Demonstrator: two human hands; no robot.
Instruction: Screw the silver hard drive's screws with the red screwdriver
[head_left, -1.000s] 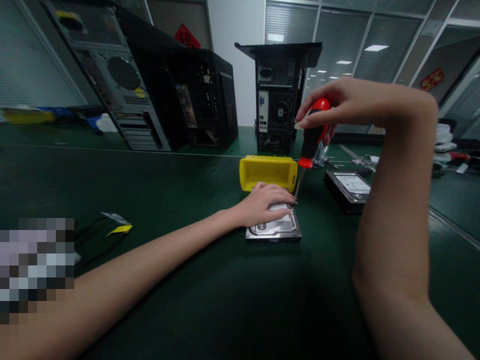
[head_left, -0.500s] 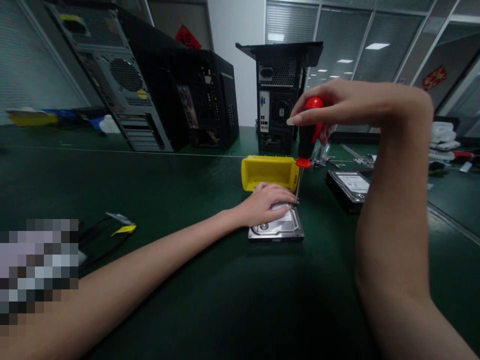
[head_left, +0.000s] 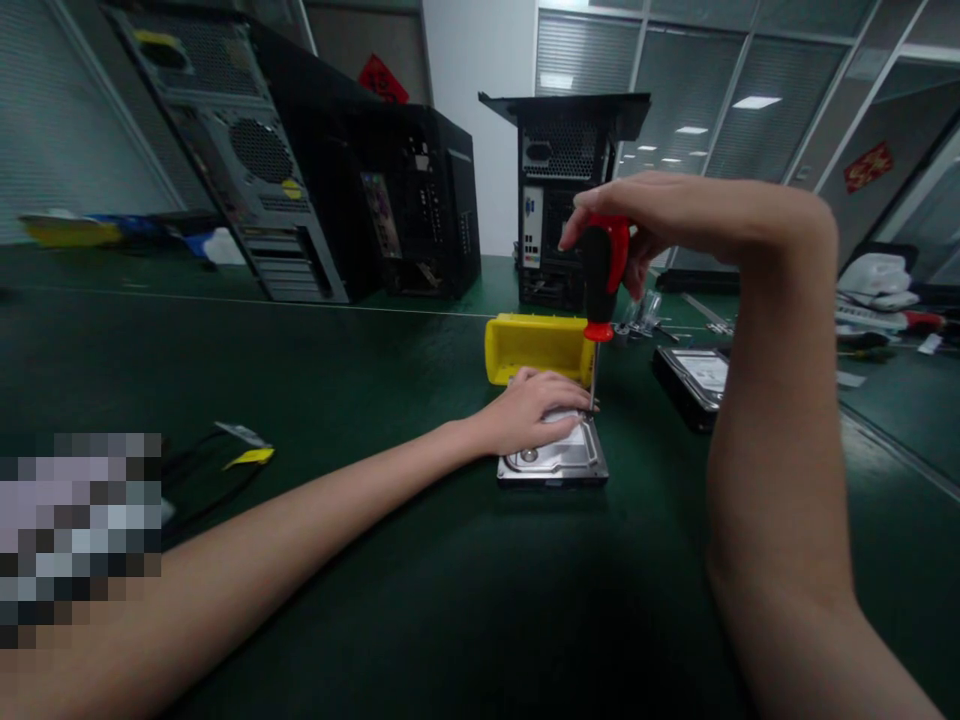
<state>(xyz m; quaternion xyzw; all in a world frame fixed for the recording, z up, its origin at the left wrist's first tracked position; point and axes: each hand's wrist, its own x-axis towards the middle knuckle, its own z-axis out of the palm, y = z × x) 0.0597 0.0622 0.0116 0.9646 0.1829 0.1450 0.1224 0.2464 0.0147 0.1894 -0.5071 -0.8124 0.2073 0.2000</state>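
A silver hard drive lies on the green work surface with its label partly covered. My left hand rests across its top, thumb on the label and fingers closed along the far side, holding it. Above it, my right hand is bent down from a raised wrist, fingers wrapped round the handle of a red and black screwdriver. The shaft stands nearly upright, with its tip at the drive's far right corner, close to my left fingertips. A yellow plastic bin sits just behind the drive.
Another hard drive lies to the right, partly behind my right forearm. Black computer cases stand along the back, one behind the bin. Cables with a yellow tag lie at left. Tools and small parts are at far right.
My right hand and the screwdriver handle have shifted slightly left and down, and the grip has turned on the handle. My left hand and the hard drive stay in place.
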